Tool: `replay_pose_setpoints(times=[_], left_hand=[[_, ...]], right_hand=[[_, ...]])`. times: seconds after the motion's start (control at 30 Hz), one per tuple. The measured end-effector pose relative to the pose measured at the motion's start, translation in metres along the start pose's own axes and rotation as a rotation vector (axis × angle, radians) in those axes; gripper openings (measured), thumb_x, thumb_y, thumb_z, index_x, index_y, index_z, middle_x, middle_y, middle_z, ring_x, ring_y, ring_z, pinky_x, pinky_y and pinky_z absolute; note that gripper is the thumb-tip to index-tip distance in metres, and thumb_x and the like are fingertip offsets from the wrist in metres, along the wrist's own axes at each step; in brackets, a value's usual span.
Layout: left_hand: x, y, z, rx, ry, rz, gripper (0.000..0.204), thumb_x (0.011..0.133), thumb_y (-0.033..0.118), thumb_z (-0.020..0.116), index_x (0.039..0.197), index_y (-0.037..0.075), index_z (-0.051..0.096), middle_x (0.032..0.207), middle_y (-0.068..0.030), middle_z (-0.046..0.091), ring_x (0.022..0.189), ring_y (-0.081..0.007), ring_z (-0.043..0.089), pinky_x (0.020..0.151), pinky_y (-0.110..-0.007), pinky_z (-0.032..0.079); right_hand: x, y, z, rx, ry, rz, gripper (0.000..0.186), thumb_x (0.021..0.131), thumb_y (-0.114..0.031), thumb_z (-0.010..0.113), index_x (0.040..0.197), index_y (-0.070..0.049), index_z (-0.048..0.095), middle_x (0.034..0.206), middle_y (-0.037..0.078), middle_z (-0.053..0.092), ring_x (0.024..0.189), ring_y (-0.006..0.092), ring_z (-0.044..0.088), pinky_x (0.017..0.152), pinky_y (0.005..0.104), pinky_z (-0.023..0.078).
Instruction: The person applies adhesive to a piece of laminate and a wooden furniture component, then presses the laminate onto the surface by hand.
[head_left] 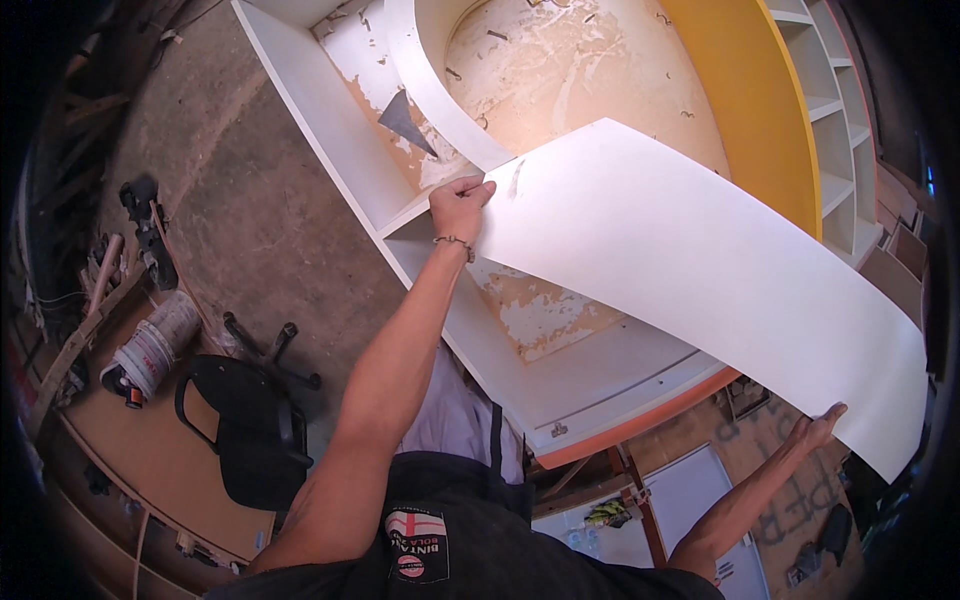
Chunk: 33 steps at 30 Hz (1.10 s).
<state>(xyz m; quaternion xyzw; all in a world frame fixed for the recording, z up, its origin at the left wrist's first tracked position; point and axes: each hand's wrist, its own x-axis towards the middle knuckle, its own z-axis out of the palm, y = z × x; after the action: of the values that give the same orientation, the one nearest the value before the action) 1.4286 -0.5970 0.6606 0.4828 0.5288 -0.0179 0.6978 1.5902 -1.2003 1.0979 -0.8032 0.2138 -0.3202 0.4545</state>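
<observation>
Across the white cabinet unit (318, 140), a long white panel (690, 260) lies slantwise ahead of you, its long axis running from far left to near right. Your left hand (461, 208) is at its far-left end, thumb over the face and fingers curled, pinching the edge near the corner. Your right hand (818, 430) grips the near edge, short of the right end, thumb on top; its fingers underneath are hidden. Key relation: both hands are on the panel's near side, one toward each end, the left hand farther from you than the right. The panel bends toward its right end, which overhangs past the unit.

Surroundings: a curved white rib (415, 70) ends right at the panel's left end; contact cannot be told. It looks the closest obstruction. A yellow curved wall (775, 120) rises beyond the panel's far edge, with shelf compartments (835, 130) to its right. A dark triangular piece (405, 122) lies inside the unit, left of the rib. Orange edging (640, 420) runs along the unit's near side. A black chair (240, 430) stands near left, well apart.
</observation>
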Motion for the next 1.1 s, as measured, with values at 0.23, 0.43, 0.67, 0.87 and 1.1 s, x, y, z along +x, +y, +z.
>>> replay_pose_setpoints(times=[0.23,0.43,0.67,0.87,1.1], left_hand=[[0.002,-0.008,-0.002,-0.015,0.014,0.009,0.037,0.083,0.009,0.086,0.112,-0.011,0.074,0.096,-0.0123,0.076,0.082,-0.0139,0.068,0.076,-0.026,0.054],[0.001,-0.008,0.003,-0.036,0.013,0.010,0.036,0.083,0.009,0.086,0.111,-0.011,0.074,0.094,-0.0111,0.076,0.080,-0.0129,0.067,0.074,-0.025,0.053],[-0.003,-0.006,0.004,0.010,0.040,0.019,0.036,0.083,0.012,0.087,0.110,-0.009,0.076,0.092,-0.0089,0.076,0.078,-0.0116,0.065,0.075,-0.026,0.053],[-0.003,-0.005,0.006,0.026,0.078,0.035,0.034,0.082,0.012,0.087,0.108,-0.007,0.077,0.088,-0.0078,0.075,0.077,-0.0112,0.065,0.073,-0.025,0.053],[-0.003,-0.006,0.007,0.015,0.070,0.041,0.032,0.082,0.013,0.087,0.105,-0.007,0.078,0.089,-0.0071,0.075,0.076,-0.0109,0.065,0.074,-0.026,0.053]], right_hand=[[-0.033,-0.016,0.039,-0.066,0.068,0.037,0.057,0.107,-0.020,0.061,0.144,0.020,0.043,0.147,0.024,0.054,0.128,0.0287,0.059,0.111,0.0425,0.052],[-0.004,-0.002,0.022,-0.025,0.011,0.014,0.051,0.107,-0.019,0.062,0.137,0.020,0.049,0.138,0.021,0.061,0.119,0.0271,0.064,0.104,0.0414,0.056],[-0.002,0.008,0.033,-0.027,-0.014,-0.047,0.044,0.106,-0.017,0.062,0.134,0.016,0.054,0.132,0.018,0.064,0.113,0.0251,0.065,0.101,0.0408,0.057],[0.011,0.022,0.028,-0.033,-0.056,-0.093,0.043,0.106,-0.016,0.063,0.136,0.013,0.054,0.131,0.017,0.064,0.113,0.0251,0.065,0.101,0.0413,0.057],[0.017,0.034,0.017,-0.005,-0.066,-0.025,0.045,0.105,-0.016,0.064,0.139,0.011,0.053,0.134,0.017,0.063,0.115,0.0269,0.064,0.102,0.0428,0.057]])
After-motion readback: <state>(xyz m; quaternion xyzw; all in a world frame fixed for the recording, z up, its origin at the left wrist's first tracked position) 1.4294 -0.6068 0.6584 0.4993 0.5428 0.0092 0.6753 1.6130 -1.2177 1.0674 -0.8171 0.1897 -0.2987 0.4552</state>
